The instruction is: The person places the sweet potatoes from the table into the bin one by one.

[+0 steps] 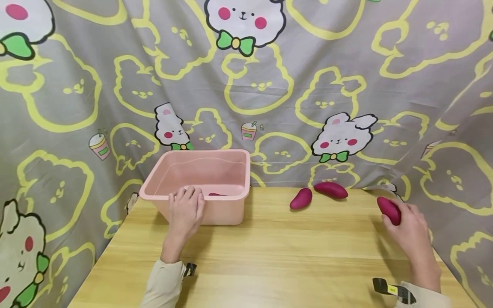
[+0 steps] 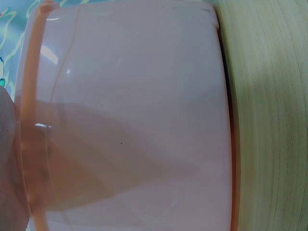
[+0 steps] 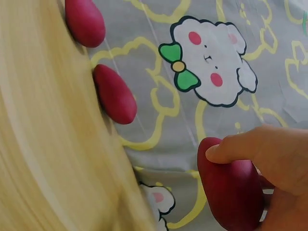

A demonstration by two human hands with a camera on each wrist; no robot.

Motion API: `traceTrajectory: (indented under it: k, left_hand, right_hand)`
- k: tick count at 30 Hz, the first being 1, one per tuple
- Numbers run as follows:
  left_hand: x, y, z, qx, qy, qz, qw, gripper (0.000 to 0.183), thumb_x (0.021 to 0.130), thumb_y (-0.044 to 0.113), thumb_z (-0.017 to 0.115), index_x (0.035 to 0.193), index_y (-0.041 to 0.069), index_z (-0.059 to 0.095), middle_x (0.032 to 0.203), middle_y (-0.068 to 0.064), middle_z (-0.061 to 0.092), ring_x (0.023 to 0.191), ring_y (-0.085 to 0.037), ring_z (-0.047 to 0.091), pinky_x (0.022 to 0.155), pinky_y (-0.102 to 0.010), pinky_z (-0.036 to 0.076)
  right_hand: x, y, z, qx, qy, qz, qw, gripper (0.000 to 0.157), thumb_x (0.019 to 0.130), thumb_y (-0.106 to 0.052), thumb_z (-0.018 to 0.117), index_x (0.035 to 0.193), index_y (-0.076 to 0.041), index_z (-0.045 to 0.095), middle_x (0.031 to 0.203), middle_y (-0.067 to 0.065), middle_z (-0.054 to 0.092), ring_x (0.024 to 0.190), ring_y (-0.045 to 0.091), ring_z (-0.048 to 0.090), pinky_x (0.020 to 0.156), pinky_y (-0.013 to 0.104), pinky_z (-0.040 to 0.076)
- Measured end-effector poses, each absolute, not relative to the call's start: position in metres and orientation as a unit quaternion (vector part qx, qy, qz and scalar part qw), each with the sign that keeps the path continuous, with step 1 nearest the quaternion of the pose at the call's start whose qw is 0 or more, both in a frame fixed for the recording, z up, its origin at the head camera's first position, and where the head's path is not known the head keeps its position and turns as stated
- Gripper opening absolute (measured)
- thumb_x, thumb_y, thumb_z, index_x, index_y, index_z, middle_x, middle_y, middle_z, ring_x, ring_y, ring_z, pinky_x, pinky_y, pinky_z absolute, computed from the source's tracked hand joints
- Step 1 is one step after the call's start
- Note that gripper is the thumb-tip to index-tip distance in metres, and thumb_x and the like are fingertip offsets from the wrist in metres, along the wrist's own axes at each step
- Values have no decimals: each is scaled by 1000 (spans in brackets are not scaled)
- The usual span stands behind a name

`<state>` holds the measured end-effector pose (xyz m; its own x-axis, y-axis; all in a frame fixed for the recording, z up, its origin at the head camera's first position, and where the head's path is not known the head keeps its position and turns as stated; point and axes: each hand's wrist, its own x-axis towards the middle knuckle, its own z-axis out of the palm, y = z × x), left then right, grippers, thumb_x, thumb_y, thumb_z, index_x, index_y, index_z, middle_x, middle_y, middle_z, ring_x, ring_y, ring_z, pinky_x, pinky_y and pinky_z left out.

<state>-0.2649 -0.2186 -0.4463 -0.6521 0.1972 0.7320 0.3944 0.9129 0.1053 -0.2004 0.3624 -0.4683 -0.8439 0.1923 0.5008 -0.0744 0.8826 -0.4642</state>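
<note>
A pink plastic bin (image 1: 227, 214) stands at the back left of the table, its outer wall filling most of the left wrist view. My left hand (image 1: 186, 209) grips its front rim, fingers bent over the edge. In my right hand (image 1: 412, 226) is a purple sweet potato (image 3: 228, 187), held between thumb and fingers above the table's right side. Two more sweet potatoes lie near the back edge, a smaller one (image 1: 301, 199) and a longer one (image 1: 331, 190) beside it. Inside the bin, a sliver of a dark purple-red thing (image 1: 218, 194) shows over the front rim.
The wooden table (image 1: 269, 256) has a light grain. A grey curtain (image 1: 277, 124) with yellow outlines and white cartoon bears hangs close behind the table and along both sides. Straps with dark mounts sit on both wrists.
</note>
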Motion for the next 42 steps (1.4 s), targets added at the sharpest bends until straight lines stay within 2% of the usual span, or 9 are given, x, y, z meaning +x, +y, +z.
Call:
traceTrajectory:
  k: [14, 23, 42]
  left_hand:
    - [-264, -215, -444, -161, -904, -132, 373, 36, 105, 27, 32, 95, 9, 61, 98, -13, 64, 96, -37, 55, 88, -56, 35]
    - [-264, -214, -446, -162, -901, -131, 381, 33, 104, 25, 33, 92, 9, 59, 93, -11, 61, 92, -37, 53, 85, -56, 35]
    - [-264, -213, -446, -166, -896, -132, 389, 33, 104, 26, 33, 90, 9, 58, 92, -11, 61, 89, -37, 52, 85, -56, 35]
  right_hand:
    - [-200, 355, -452, -21, -925, 230, 302, 55, 84, -7, 70, 136, 4, 55, 124, 39, 49, 101, 59, 46, 72, 70, 36]
    - [-201, 343, -443, -9, -926, 224, 304, 56, 84, -7, 72, 137, 2, 55, 126, 38, 49, 106, 58, 46, 71, 71, 35]
    - [-201, 322, -431, 17, -911, 239, 334, 57, 82, -2, 75, 135, 2, 57, 127, 34, 52, 110, 54, 46, 73, 64, 30]
